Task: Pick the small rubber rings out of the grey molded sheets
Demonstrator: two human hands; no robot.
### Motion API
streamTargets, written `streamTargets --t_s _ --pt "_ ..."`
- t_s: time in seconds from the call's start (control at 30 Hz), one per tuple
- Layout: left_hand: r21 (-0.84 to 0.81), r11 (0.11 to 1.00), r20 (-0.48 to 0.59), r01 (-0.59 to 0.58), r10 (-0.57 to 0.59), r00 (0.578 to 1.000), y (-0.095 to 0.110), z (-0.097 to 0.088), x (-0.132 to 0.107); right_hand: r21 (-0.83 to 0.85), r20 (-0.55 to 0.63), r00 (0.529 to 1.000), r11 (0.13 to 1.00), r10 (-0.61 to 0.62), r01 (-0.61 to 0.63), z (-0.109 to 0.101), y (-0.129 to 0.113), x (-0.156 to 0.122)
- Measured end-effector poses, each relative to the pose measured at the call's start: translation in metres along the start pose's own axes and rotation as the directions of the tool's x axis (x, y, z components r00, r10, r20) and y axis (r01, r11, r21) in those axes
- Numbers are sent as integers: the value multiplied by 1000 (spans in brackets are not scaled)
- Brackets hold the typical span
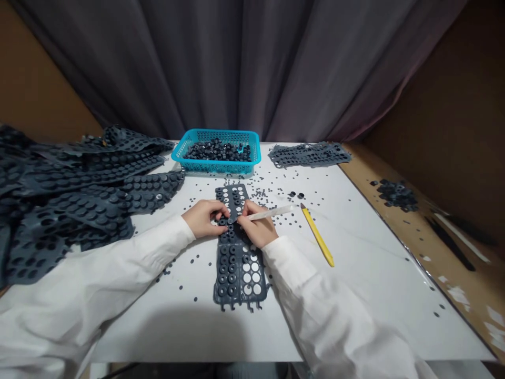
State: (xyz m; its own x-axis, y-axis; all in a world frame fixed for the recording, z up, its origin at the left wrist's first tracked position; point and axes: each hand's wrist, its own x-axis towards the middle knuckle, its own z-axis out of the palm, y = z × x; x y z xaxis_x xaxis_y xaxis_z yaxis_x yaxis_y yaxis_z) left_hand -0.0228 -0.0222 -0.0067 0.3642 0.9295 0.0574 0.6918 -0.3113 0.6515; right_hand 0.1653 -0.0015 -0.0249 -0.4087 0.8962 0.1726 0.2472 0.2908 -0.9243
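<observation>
The left hand (205,220) and right hand (256,226) pinched a dark rubber sheet (236,273) on the worktop (355,295) beneath them, the right also gripping a white stick (272,212); a yellow pencil (317,235) lay just rightward, a blue basket (216,166) ahead.

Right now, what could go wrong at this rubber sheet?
Loose rubber discs are scattered on the white table around the perforated rubber sheet, so the left hand or right hand could brush them astray. The white plastic stick in the right hand points toward the yellow pencil-shaped tool, so a careless swing might knock it.
</observation>
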Motion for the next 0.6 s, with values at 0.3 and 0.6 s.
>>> streamTargets --t_s 0.3,0.6 --pt "-23 963 33 -270 271 962 4 -9 3 33 -50 999 999 16 -14 -2 -1 -4" --pt "101 930 268 -353 316 910 6 -8 14 -2 -57 998 1000 -5 5 -1 -6 -11"
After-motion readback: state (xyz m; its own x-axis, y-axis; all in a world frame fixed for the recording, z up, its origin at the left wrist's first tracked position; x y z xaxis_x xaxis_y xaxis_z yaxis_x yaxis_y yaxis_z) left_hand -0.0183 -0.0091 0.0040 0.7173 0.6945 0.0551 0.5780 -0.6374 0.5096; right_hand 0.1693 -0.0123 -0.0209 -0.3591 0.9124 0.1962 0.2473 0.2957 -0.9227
